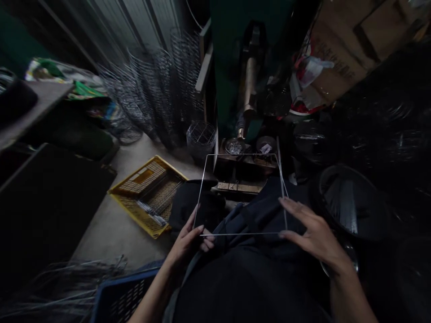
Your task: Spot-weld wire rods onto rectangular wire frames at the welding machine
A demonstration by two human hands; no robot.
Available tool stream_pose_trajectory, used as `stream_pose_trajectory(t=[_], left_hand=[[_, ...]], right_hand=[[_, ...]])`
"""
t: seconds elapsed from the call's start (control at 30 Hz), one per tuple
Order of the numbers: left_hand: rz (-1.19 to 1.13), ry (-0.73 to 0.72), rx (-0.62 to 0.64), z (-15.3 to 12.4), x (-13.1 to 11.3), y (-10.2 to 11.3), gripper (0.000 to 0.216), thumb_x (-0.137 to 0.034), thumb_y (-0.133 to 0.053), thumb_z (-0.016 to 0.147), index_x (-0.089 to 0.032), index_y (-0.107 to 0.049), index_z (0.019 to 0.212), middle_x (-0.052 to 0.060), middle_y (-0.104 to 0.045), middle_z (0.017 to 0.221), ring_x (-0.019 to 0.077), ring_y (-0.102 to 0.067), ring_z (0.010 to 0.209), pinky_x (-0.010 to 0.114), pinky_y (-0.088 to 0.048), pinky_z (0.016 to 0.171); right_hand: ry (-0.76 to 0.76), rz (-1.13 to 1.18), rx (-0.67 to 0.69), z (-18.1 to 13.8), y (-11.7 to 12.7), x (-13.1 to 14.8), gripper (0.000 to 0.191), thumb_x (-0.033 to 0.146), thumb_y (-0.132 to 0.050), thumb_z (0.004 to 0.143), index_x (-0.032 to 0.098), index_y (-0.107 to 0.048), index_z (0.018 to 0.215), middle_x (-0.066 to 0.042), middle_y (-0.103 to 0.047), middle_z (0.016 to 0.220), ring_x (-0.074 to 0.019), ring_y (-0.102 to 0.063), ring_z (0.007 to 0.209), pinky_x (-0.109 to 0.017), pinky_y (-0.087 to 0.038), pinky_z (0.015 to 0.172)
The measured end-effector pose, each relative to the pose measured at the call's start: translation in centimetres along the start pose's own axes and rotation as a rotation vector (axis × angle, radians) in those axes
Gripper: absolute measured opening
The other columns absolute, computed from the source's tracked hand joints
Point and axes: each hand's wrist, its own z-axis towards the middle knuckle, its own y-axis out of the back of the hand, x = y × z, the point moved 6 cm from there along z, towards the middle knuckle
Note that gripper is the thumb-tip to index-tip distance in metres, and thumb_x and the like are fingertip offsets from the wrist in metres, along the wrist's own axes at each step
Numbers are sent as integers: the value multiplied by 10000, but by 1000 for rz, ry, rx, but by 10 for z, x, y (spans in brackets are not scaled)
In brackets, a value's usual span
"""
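A thin wire bent into a rectangular frame (pixel 239 155) hovers over my lap, its far side level with the green machine's workbench (pixel 245 168). My left hand (pixel 190 240) pinches the frame's near left corner, fingers curled round the wire. At the near right corner my right hand (pixel 311 233) rests against the wire with its fingers stretched and spread. Dark clothing on my lap lies below the frame.
A yellow plastic crate (pixel 148 195) lies on the concrete floor at left. A blue crate (pixel 121 296) sits near my left arm. Stacks of wire frames (pixel 158 85) lean behind. A round wire basket (pixel 201 137), a dark tub (pixel 350 202) and cardboard boxes (pixel 340 49) surround the machine.
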Motion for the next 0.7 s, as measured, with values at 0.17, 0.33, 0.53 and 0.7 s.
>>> stream_pose_trajectory(t=[0.17,0.33,0.53,0.7], left_hand=[[45,3,7,-2,-9,-13,1043,-312,-688,846,-222,63,1563,99,-733,710,253,-702,570,265,-522,477],[38,13,39,-2,-4,-19,1037,-319,-685,852,-252,69,1561,96,-734,720,256,-704,578,286,-536,500],[42,-1,94,5,8,-20,1020,-354,-646,880,-253,114,1553,114,-736,732,268,-705,587,298,-536,493],[30,-11,32,-1,3,-16,1072,-357,-681,853,-244,126,1548,106,-736,722,266,-702,580,305,-545,508]], right_hand=[[110,39,156,14,-50,12,737,404,-720,842,296,-396,1495,-76,-496,1466,-298,-449,1362,-541,-344,1143],[126,88,142,27,-74,18,712,360,-719,838,255,-431,1481,-95,-513,1452,-284,-462,1355,-492,-379,1132],[188,158,144,33,-83,39,753,342,-713,841,221,-384,1508,-102,-484,1476,-258,-437,1376,-430,-399,1130],[49,77,81,24,-79,21,728,337,-708,845,252,-400,1500,-80,-494,1469,-268,-472,1350,-446,-426,1112]])
